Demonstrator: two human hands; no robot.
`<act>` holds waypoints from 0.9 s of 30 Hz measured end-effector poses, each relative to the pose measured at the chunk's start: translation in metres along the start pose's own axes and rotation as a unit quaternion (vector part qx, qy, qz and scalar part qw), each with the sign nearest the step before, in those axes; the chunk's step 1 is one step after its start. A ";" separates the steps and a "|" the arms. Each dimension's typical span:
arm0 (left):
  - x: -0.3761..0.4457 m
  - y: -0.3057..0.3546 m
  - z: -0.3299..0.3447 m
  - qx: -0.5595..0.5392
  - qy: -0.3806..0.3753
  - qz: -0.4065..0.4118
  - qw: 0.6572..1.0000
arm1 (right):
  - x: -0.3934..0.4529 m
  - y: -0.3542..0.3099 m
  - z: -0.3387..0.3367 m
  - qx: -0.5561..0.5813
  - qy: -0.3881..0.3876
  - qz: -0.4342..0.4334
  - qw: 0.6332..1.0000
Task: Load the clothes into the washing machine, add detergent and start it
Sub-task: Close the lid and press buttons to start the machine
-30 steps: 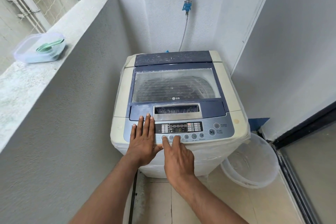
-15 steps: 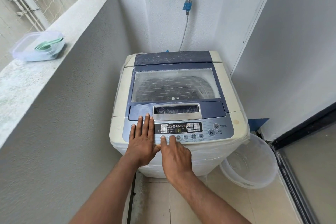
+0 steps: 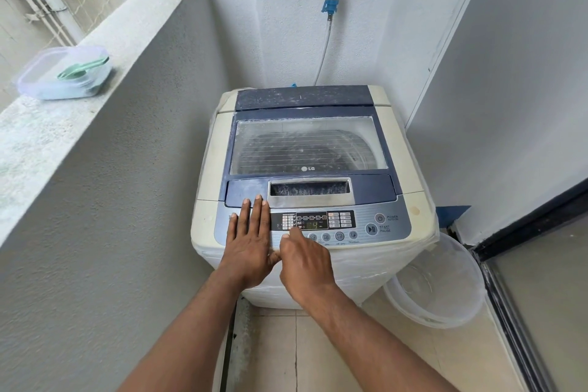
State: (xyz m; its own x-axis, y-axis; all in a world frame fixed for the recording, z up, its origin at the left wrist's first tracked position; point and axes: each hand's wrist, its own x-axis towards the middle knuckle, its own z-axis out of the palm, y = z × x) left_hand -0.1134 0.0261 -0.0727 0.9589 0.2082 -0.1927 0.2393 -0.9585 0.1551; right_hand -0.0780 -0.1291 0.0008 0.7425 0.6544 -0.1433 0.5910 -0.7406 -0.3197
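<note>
Lid shut on washing machine [image 3: 305, 149]. Left hand [image 3: 251, 242] flat, fingers straight, on panel's left; right hand [image 3: 305, 259] fingering, probably pressing, a lower button; start button [image 3: 371, 229] further right, nearer that hand.

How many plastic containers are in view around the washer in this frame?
2: a clear lidded tub holding a green scoop on the left ledge, and a clear bucket on the floor right of the washer.

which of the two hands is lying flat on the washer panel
The left hand: its fingers are straight and spread flat on the panel's left end. The right hand is curled, one finger poking at the button row.
</note>
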 end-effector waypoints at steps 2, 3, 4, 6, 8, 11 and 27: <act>0.000 0.001 -0.001 -0.009 0.003 0.003 1.000 | 0.001 0.006 0.003 0.014 0.018 -0.001 1.000; 0.000 0.001 -0.001 -0.018 0.012 0.005 1.000 | 0.002 0.011 0.004 0.029 0.031 -0.003 0.999; -0.001 0.001 -0.001 -0.028 0.021 0.006 0.999 | 0.004 0.017 0.006 0.054 0.041 -0.001 0.998; -0.003 0.000 -0.003 -0.034 0.033 0.006 0.999 | 0.006 0.033 0.009 0.117 0.067 0.002 0.991; -0.004 0.000 -0.002 -0.046 0.047 0.011 0.998 | 0.008 0.052 0.010 0.163 0.110 -0.009 0.980; -0.005 0.000 -0.001 -0.075 0.071 0.020 0.994 | 0.012 0.081 0.011 0.213 0.184 -0.013 0.959; 0.033 0.042 -0.015 -0.440 0.163 0.101 0.878 | 0.041 0.121 0.015 0.278 0.218 -0.128 0.927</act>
State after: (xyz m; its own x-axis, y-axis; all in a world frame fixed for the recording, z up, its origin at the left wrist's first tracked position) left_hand -0.0693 -0.0042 -0.0580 0.9539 0.2326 0.1899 -0.0533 -0.4914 0.8693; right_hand 0.0193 -0.1891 -0.0573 0.7293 0.5835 0.3572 0.6012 -0.2974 -0.7417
